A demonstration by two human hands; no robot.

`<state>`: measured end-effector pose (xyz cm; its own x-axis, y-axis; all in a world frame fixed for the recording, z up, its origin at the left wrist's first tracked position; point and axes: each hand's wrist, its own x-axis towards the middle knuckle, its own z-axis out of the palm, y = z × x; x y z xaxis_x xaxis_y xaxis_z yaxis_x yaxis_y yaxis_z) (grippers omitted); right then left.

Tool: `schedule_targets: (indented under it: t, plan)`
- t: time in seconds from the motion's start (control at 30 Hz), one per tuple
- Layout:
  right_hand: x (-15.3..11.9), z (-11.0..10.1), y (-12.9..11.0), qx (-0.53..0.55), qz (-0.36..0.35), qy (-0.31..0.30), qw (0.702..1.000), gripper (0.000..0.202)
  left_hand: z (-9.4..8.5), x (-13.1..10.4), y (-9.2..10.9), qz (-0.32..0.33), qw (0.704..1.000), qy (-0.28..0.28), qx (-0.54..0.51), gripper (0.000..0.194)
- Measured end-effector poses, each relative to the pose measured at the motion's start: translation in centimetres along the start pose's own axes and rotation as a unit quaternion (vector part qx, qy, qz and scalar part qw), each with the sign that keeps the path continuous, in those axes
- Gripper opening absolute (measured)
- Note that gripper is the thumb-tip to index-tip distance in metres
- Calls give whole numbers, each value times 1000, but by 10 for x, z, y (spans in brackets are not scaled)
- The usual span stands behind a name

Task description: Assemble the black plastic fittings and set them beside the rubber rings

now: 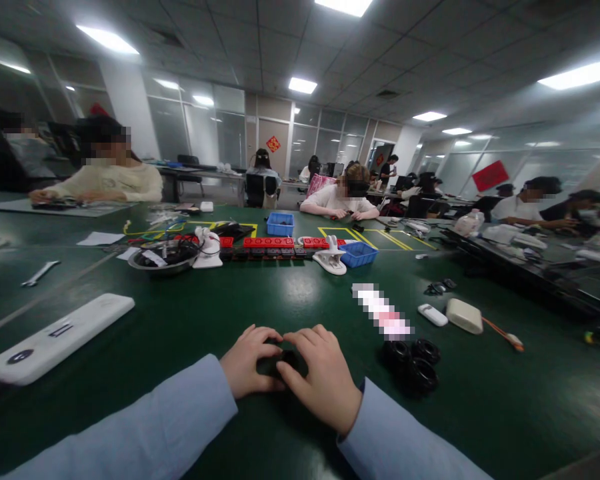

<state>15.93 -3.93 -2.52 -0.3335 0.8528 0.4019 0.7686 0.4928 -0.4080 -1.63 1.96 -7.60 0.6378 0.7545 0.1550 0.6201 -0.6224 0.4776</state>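
My left hand (253,360) and my right hand (323,377) are close together, low over the green table (180,333). Their fingers curve toward each other around a small dark thing (289,360), mostly hidden, whose kind I cannot make out. The fingers of both hands are bent inward, with the thumbs on the near side. To the right of my right hand lie several glossy black rings (423,375), coiled cables by their look. Just beyond them is a long, blurred-out flat item (383,312).
A white elongated device (60,337) and a wrench (40,273) lie left. Farther back stand a metal bowl (165,265) of black parts, red-and-black strips (267,247), a white clamp (331,259) and a blue bin (359,255). A cream case (464,316) lies right. People sit around.
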Motion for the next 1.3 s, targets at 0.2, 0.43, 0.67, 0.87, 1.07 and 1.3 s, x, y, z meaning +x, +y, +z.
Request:
schedule_targets:
  t: [0.2,0.43,0.67,0.87,1.07,1.3]
  plan:
    - [0,0,-3,0,35,-11,999,46,0,1,-2,1,1000,-7,-9,43]
    - [-1,1,-3,-25,34,-40,998,30,-2,1,1,12,1000,-6,-12,41]
    - [-2,4,-2,-13,58,-50,997,23,-2,1,5,6,1000,-3,-16,39]
    - [-1,4,-2,14,46,-59,997,22,1,1,3,7,1000,-4,3,37]
    - [2,7,-2,33,12,-63,997,29,1,1,4,-5,1000,0,-1,42]
    - [2,13,1,46,-40,-55,997,29,-2,2,6,2,1000,-1,-7,19]
